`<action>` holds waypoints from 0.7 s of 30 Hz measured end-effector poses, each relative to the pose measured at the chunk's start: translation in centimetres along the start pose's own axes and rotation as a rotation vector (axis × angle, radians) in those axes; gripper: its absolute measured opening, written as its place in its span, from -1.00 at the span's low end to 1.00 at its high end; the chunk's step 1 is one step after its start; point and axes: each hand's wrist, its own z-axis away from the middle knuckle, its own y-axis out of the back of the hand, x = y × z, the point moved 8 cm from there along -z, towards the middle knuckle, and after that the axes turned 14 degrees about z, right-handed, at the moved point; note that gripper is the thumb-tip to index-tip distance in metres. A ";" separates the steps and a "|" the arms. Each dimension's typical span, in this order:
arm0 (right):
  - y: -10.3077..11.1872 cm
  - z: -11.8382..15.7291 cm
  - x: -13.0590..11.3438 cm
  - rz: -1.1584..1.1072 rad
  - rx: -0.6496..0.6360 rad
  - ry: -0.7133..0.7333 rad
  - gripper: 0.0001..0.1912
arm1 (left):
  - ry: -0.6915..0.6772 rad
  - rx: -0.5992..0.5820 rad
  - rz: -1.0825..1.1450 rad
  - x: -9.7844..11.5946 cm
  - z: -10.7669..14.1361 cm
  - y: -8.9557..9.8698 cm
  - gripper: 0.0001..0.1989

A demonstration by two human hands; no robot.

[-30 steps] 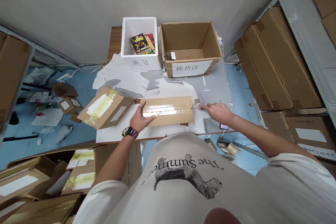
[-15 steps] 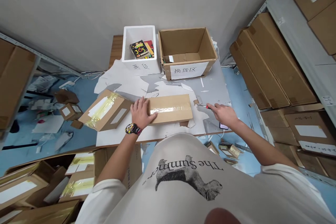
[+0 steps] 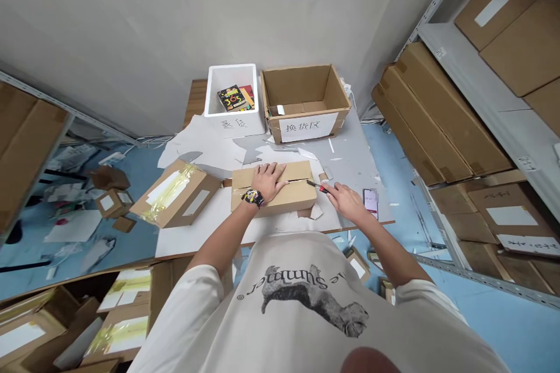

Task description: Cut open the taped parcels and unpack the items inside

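Note:
A long brown cardboard box (image 3: 291,201) lies near the front of the table, its top seam parted toward the right end. My left hand (image 3: 268,182) rests flat on the box top with fingers spread. In my right hand (image 3: 345,201) is a utility knife (image 3: 323,189) with a red and black handle, its tip at the seam by the box's right end. A taped carton (image 3: 192,201) with white labels sits tilted to the left of the box.
At the back stand a white foam box (image 3: 209,90) holding books and an open carton (image 3: 301,78) with a handwritten label. A phone (image 3: 370,204) lies right of my right hand. Paper scraps cover the tabletop. Shelves with cartons (image 3: 441,122) flank the right; more taped cartons (image 3: 116,332) fill the lower left.
My left hand has slid from the box's left end to the middle of its top. My right hand brought the knife left to the box, and the seam now shows parted.

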 end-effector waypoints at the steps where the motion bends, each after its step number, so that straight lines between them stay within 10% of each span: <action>1: 0.0 -0.4 -0.3 0.021 0.006 0.010 -0.41 | -0.006 0.001 0.002 0.1 0.2 -0.1 -0.30; 8: -1.0 -2.1 -0.2 0.116 0.067 0.053 -0.39 | -0.080 0.060 -0.011 0.5 1.5 -0.7 -0.28; 14: -1.4 -3.3 6.1 0.106 0.125 -0.123 -0.37 | -0.121 0.076 0.004 0.2 1.7 -0.7 -0.31; 21: -2.8 -4.2 7.3 -0.616 0.226 -0.180 -0.38 | -0.145 0.107 0.017 1.2 2.0 -0.7 -0.33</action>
